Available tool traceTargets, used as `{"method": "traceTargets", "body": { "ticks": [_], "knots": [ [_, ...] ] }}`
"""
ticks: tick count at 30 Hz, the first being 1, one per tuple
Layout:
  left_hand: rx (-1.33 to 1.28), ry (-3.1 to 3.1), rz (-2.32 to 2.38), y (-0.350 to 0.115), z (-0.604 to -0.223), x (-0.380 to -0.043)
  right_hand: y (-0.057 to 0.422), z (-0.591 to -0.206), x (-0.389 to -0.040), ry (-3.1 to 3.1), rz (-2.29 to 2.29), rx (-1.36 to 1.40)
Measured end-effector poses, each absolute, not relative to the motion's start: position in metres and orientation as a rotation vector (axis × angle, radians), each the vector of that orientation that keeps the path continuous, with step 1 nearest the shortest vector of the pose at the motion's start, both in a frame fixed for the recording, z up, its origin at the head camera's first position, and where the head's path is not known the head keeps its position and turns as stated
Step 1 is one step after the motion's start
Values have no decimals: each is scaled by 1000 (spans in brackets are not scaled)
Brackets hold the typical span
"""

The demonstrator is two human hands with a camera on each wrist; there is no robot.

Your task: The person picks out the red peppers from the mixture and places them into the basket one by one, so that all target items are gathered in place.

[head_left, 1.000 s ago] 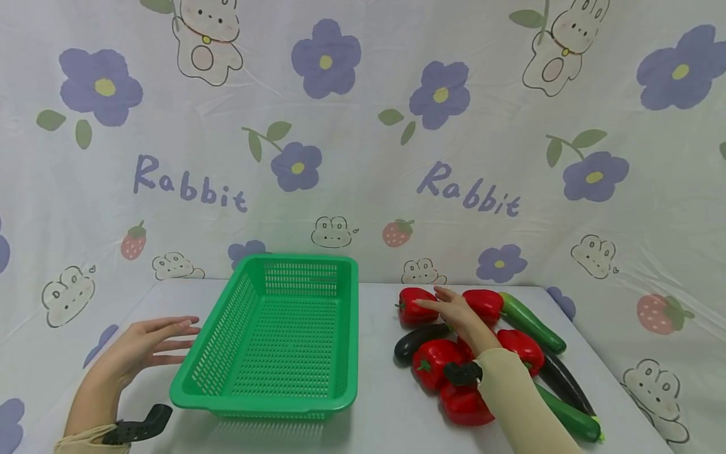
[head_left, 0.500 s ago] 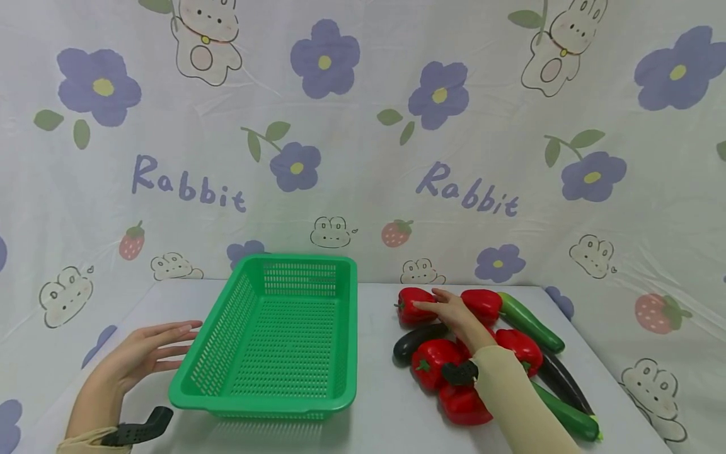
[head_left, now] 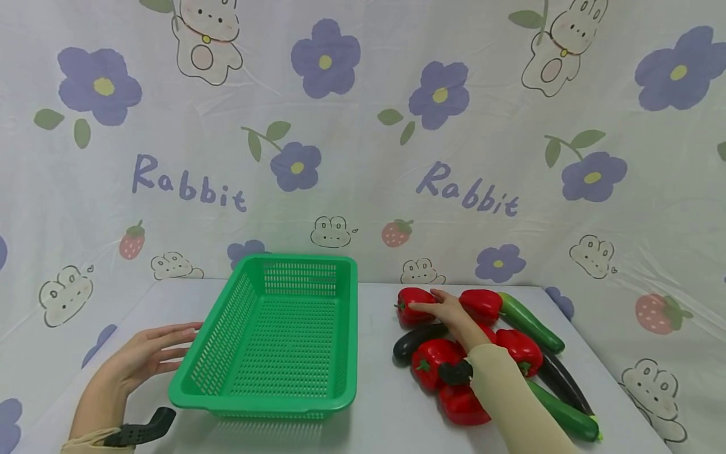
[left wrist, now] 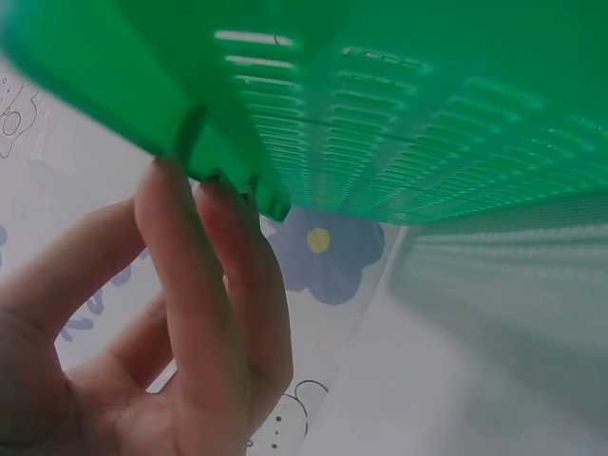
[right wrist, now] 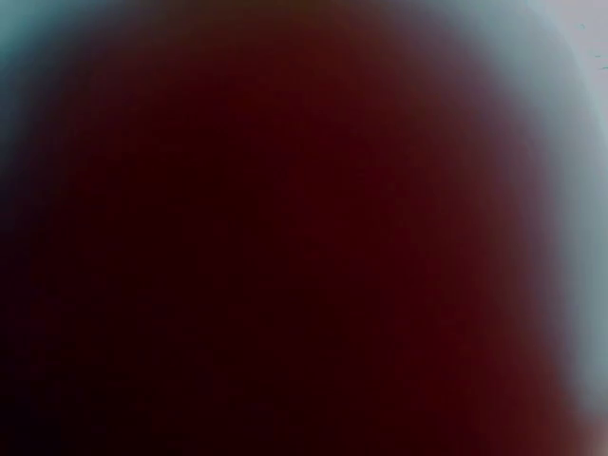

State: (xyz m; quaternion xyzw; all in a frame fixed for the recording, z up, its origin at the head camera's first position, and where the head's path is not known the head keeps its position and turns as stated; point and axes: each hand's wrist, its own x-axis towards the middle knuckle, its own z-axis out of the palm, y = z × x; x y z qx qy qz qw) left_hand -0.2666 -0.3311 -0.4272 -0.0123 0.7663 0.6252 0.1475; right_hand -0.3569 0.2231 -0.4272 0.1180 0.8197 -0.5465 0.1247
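1. Your left hand [head_left: 142, 358], grip wide, had fingertips at the green basket [head_left: 272, 401]
2. Your right hand [head_left: 450, 310], grip spread, was at a red pepper [head_left: 416, 296]
3. The red pepper lay beyond an eggplant [head_left: 413, 343], near the counter [head_left: 377, 378] edge

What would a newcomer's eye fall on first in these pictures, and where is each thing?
Probably the big green basket, left of centre on the white table, with the left hand at its left side. Next, the glossy red peppers clustered on the right, where the right hand is at one toward the back. Behind everything hangs a pale cloth printed with large purple flowers.
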Motion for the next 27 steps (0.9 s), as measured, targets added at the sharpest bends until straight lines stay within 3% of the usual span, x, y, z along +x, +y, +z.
{"method": "traceTargets", "body": {
  "ticks": [27],
  "knots": [
    [88,2041,1908,-339,-439,-269,223,-426,-356,2427,-1548,369]
  ]
}}
